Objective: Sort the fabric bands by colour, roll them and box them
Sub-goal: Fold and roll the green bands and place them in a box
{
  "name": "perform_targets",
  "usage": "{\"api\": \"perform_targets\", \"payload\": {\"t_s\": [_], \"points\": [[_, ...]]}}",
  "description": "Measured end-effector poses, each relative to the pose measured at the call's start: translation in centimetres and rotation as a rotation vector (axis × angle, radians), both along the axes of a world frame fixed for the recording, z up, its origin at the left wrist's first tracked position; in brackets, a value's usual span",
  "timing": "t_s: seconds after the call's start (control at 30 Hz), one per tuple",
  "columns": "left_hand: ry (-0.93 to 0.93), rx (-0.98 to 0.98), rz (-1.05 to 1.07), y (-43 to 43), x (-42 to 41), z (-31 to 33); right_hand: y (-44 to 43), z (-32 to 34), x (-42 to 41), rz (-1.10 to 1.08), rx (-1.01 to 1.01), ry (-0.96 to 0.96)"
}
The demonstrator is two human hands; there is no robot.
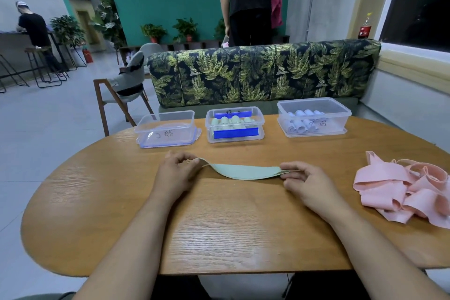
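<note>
Head view | my left hand [176, 170] and right hand [302, 182] each pinch an end of the pale green fabric band [243, 172], mid-frame, sagging onto the wooden desk [219, 226] | green rolls [231, 121] and pale blue rolls [304, 120] boxed | loose pink fabric bands [401, 190], right edge, not yet rolled

Open wood of the surface [231, 221] near side and far left: free passage. Far edge lined by left box [165, 140], middle box [211, 129], right box [341, 120], lids off, gaps between them. Pink pile [401, 192] blocks right side. Green band [243, 172] stretched across the middle, low.
</note>
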State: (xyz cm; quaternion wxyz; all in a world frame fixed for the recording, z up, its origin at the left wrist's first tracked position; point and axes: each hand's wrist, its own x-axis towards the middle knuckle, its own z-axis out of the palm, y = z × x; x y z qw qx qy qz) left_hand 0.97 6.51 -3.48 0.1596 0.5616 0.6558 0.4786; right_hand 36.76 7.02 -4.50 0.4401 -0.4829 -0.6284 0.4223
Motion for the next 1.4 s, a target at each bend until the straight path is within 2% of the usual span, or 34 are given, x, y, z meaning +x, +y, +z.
{"api": "perform_targets", "payload": {"t_s": [0.07, 0.13, 0.23, 0.33, 0.4, 0.47, 0.57, 0.7, 0.77, 0.83, 0.9, 0.97, 1.0, 1.17, 1.23, 1.3, 1.4], "points": [[-0.008, -0.020, -0.017, -0.1, -0.3, 0.0, 0.2, -0.3, -0.2, -0.078, 0.037, -0.058], [-0.124, -0.051, -0.068, -0.2, -0.2, 0.0, 0.2, -0.5, -0.2, -0.149, 0.105, -0.119], [-0.281, -0.030, -0.120, -0.6, 0.3, 0.5, 0.3, 0.0, 0.0, -0.254, 0.209, -0.060], [-0.346, -0.014, -0.141, -0.6, 0.5, 0.8, 0.9, 0.3, 0.6, -0.269, 0.171, 0.013], [-0.364, -0.072, -0.127, -0.4, 0.7, 0.6, 1.3, 0.2, 0.7, -0.271, 0.116, -0.036], [-0.269, -0.083, -0.066, -0.1, 0.9, 0.2, 1.5, 0.0, 0.6, -0.294, 0.105, -0.120], [-0.009, -0.048, 0.070, 0.2, 0.9, -0.2, 1.6, -0.5, 0.2, -0.328, 0.137, -0.244], [0.009, -0.128, -0.074, 0.0, 0.9, -0.3, 0.8, -0.5, -0.1, -0.343, 0.245, -0.391], [0.140, -0.198, -0.145, -0.1, 1.1, -0.4, 0.3, -0.4, -0.2, -0.327, 0.257, -0.400], [0.237, -0.181, -0.143, 0.0, 1.4, -0.3, -0.2, -0.3, -0.6, -0.281, 0.227, -0.468], [0.097, -0.135, -0.120, -0.3, 1.4, 0.0, -0.4, -0.3, -1.0, -0.230, 0.240, -0.567], [-0.073, -0.150, -0.136, -1.0, 1.5, 0.7, -0.2, -0.1, -1.2, -0.177, 0.224, -0.562], [-0.097, -0.165, -0.147, -1.4, 1.6, 1.0, -0.1, -0.1, -1.1, -0.158, 0.215, -0.547], [0.024, -0.168, -0.271, -1.7, 2.3, 0.7, 0.4, -0.9, -0.8, -0.137, 0.239, -0.637], [0.173, -0.157, -0.346, -1.4, 2.1, 0.0, 0.4, -0.9, -1.1, -0.101, 0.260, -0.727], [0.412, -0.137, -0.402, -1.2, 2.1, -0.5, 0.3, -0.7, -1.5, -0.031, 0.274, -0.846], [0.535, -0.157, -0.476, -1.8, 2.9, -0.6, 0.0, -0.5, -1.7, 0.020, 0.274, -0.926]]}}
